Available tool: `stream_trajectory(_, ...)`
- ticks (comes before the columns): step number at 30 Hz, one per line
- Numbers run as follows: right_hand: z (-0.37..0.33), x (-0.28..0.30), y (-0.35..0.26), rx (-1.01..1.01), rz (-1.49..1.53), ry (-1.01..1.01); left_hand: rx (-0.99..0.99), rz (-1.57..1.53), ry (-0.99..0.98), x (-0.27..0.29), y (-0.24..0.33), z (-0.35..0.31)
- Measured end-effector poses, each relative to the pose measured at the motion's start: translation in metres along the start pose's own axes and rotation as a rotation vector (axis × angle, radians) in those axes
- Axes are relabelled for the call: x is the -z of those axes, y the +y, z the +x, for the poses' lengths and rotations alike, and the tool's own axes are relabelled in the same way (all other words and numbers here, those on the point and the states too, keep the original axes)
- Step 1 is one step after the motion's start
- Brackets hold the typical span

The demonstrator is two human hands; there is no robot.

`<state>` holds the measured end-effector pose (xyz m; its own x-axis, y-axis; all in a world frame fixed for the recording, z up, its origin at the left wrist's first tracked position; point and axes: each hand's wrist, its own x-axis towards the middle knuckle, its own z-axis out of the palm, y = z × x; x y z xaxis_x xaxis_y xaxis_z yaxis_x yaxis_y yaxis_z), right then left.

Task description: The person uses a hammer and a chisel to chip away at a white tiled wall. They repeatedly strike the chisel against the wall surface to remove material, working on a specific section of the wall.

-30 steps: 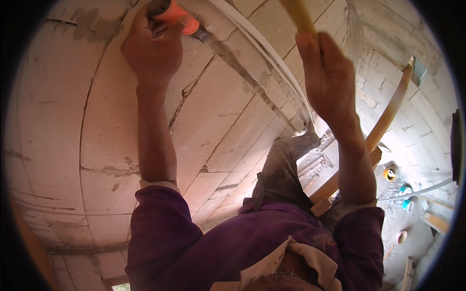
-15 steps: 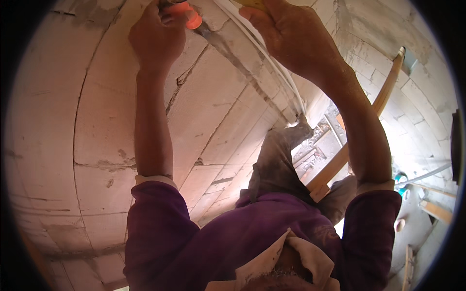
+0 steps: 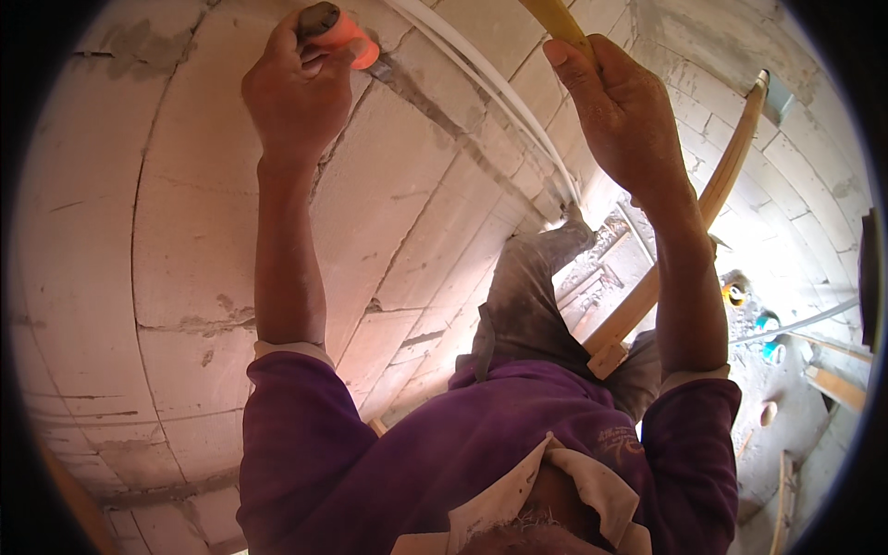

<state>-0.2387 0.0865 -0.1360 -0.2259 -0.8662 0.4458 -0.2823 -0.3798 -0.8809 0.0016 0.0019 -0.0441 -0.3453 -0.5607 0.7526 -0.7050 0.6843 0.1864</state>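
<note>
My left hand (image 3: 298, 97) is closed around a chisel with an orange grip (image 3: 344, 39) and a dark round head, at the upper left against the pale block wall (image 3: 213, 231). Its lower end meets a dark groove (image 3: 421, 97) cut in the wall; the tip is hard to make out. At the upper right, my right hand (image 3: 634, 116) grips a yellow tool handle (image 3: 561, 23), held away from the chisel. The far end of that handle lies beyond the picture's upper edge.
White flexible pipes (image 3: 490, 79) run along the wall between my hands. A long wooden beam (image 3: 638, 301) slants behind my right forearm. Rubble, teal rolls (image 3: 770, 351) and timber pieces (image 3: 832, 387) lie on the floor at the right.
My right hand has swung right and slightly down, away from the chisel, and more of the yellow handle shows. My left hand keeps its hold on the chisel, slightly lower in the picture.
</note>
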Motion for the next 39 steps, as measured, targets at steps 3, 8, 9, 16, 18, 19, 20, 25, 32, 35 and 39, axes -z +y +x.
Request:
stream_trajectory(3,0.003,-0.002,0.000,0.027,-0.021,-0.012,-0.009,-0.024,-0.012,-0.003,-0.003,-0.001)
stream_trajectory(8,0.003,-0.007,-0.004,0.080,-0.015,-0.014,-0.003,0.024,-0.029,-0.001,0.003,-0.002)
stream_trajectory(9,0.004,-0.007,-0.004,0.081,-0.027,-0.018,0.008,0.037,-0.031,-0.002,0.006,-0.001)
stream_trajectory(16,0.014,0.012,-0.057,0.004,-0.134,-0.156,0.055,-0.023,-0.019,-0.004,0.005,-0.003)
stream_trajectory(18,0.012,0.013,-0.071,0.033,-0.118,-0.163,0.044,-0.060,-0.013,-0.005,0.003,-0.003)
stream_trajectory(19,0.010,0.003,-0.062,0.110,-0.113,-0.108,0.023,-0.085,-0.010,-0.007,-0.001,-0.003)
stream_trajectory(20,0.011,-0.001,-0.056,0.187,-0.107,-0.052,0.002,-0.110,-0.007,-0.007,-0.002,-0.003)
stream_trajectory(25,0.024,0.010,-0.064,0.236,-0.370,-0.127,0.070,0.046,0.006,-0.005,0.001,-0.002)
stream_trajectory(32,0.036,0.005,-0.070,0.285,-0.409,-0.243,0.164,0.047,0.007,-0.002,0.001,-0.003)
stream_trajectory(35,0.034,-0.001,-0.072,0.350,-0.285,-0.116,0.113,0.190,0.015,-0.004,0.004,0.002)
stream_trajectory(39,0.044,0.000,-0.072,0.218,-0.411,-0.302,0.216,0.251,-0.013,-0.005,0.005,0.003)
